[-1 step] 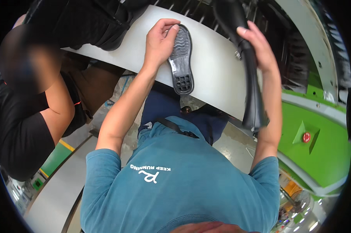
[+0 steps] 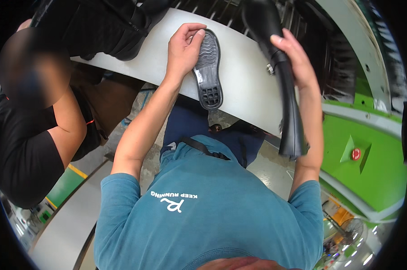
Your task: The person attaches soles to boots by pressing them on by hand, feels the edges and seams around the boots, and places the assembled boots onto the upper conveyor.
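My left hand pinches a black shoe sole at its upper end, thumb on top. The sole rests over the white tabletop, its wavy tread and square-celled heel cavity facing up. To the right, my right hand is closed round a long black boot. A small metal buckle shows on the boot near the fingers. The boot's foot end points away over the table's far side, and its shaft hangs back along my right forearm. Boot and sole are apart.
Several black boots stand at the table's far left, beside a person in a black shirt. Metal rollers run behind the table. A green machine panel with a red push button is on the right.
My right hand and the boot have shifted slightly left. My left hand and the sole have moved only a little to the left.
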Demonstrator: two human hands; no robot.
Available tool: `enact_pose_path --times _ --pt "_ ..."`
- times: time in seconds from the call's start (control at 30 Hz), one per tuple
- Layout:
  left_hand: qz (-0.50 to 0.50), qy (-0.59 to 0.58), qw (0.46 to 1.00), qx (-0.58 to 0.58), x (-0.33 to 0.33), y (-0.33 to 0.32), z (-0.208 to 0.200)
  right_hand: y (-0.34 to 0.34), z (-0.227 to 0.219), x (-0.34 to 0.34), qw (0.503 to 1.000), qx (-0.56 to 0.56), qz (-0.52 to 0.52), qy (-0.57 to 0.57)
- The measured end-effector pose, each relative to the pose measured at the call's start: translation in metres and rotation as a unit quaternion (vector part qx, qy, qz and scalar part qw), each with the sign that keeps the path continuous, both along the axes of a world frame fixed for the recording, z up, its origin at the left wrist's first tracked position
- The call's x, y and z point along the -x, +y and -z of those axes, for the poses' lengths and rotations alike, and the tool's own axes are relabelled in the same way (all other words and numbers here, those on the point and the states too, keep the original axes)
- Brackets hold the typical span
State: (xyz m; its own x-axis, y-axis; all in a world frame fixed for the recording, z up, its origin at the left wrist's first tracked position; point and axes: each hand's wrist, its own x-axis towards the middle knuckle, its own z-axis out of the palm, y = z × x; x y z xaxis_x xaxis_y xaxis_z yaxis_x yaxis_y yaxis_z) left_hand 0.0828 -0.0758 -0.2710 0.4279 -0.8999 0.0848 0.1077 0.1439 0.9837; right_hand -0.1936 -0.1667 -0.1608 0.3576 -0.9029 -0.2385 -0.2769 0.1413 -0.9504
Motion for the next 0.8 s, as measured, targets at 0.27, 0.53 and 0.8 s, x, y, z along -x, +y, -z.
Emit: enact_pose_path --times 0.27,0.53,0.8 --pt "0.194 -0.353 0.878 0.258 0.066 0.065 -0.101 0.121 0.003 0.020 0.936 -0.239 0.056 -0.253" --pt "0.086 -0.289 0.901 0.311 0.130 0.115 -0.144 0.176 0.006 0.027 0.997 0.064 0.035 -0.024" --pt "0.078 -0.344 0.890 0.289 0.140 0.107 -0.164 0.176 -0.037 0.025 0.953 0.250 0.111 -0.131"
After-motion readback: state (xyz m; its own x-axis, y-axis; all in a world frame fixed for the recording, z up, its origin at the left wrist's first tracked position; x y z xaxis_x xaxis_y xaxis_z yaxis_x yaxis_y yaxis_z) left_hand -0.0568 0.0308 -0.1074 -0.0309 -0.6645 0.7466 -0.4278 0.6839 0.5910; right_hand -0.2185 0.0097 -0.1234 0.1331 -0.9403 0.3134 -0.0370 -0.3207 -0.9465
